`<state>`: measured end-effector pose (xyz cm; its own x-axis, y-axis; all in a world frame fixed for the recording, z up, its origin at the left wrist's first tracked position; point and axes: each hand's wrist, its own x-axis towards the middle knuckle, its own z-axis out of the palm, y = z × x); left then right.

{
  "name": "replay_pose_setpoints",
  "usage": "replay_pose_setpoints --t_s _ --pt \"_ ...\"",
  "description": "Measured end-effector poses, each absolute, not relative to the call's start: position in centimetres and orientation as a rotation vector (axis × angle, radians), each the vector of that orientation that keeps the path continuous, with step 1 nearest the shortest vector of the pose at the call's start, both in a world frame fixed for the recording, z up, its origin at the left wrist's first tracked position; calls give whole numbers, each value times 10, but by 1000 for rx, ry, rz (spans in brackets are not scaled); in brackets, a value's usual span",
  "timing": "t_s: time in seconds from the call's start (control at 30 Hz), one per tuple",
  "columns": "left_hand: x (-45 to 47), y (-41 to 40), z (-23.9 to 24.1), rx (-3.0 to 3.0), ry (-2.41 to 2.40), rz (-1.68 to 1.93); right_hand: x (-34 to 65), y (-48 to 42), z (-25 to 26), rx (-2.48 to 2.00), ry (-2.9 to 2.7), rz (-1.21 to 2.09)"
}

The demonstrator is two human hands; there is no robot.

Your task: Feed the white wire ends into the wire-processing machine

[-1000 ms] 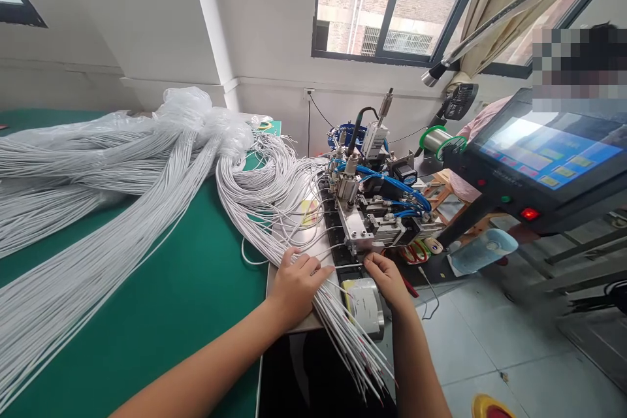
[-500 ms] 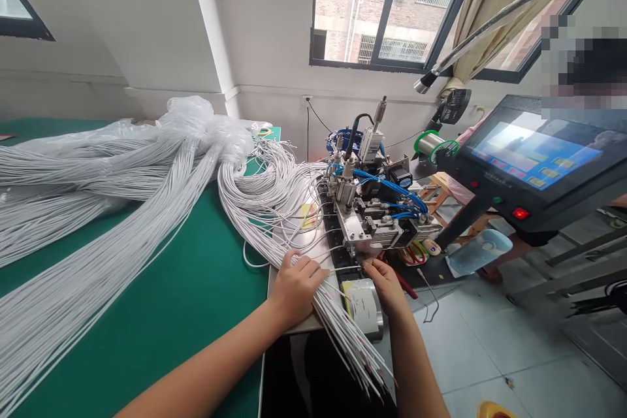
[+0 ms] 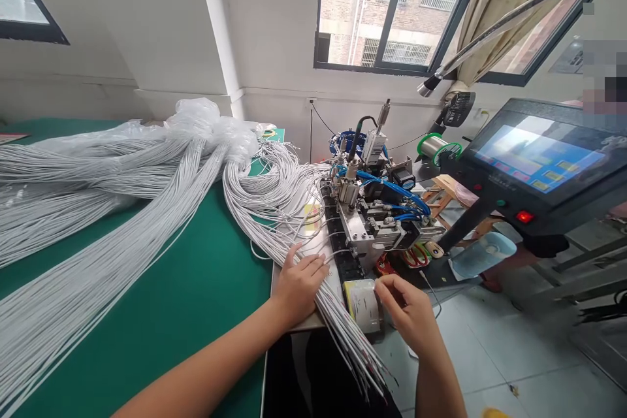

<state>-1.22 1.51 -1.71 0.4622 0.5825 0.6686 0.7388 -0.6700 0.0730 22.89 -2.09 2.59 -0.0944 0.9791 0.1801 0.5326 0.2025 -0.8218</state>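
My left hand [image 3: 301, 287] lies over a bundle of thin white wires [image 3: 347, 333], its fingers bent around them at the table edge. The loose wire ends hang past the edge, some with reddish tips. My right hand [image 3: 406, 307] is closed, thumb and forefinger pinched together beside a round container with a white label [image 3: 363, 304]. Whether anything is between those fingertips I cannot make out. Just beyond both hands stands a bench machine [image 3: 360, 228] with metal cylinders and blue tubes. Single white wires run into the black strip [image 3: 350, 264] along its left side.
More long white wires [image 3: 161, 215] lie on the green table [image 3: 206, 274], partly under clear plastic [image 3: 196, 121]. At right are a control screen [image 3: 539, 153] on an arm, a wire spool [image 3: 435, 147] and a blue water jug [image 3: 482, 255]. Another person stands behind the screen.
My right hand has drawn back from the machine's front, down and to the right, beside the labelled container. The wire end between the hands now lies at the machine. My left hand stays on the bundle.
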Motion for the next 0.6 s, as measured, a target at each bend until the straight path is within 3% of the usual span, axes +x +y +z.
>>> replay_pose_setpoints --t_s 0.27,0.6 --pt "-13 13 -7 -2488 -1078 -1023 200 -30 32 -1386 -2115 631" --pt "-15 13 -7 -2508 -1040 -992 190 -16 23 -1361 -2026 597"
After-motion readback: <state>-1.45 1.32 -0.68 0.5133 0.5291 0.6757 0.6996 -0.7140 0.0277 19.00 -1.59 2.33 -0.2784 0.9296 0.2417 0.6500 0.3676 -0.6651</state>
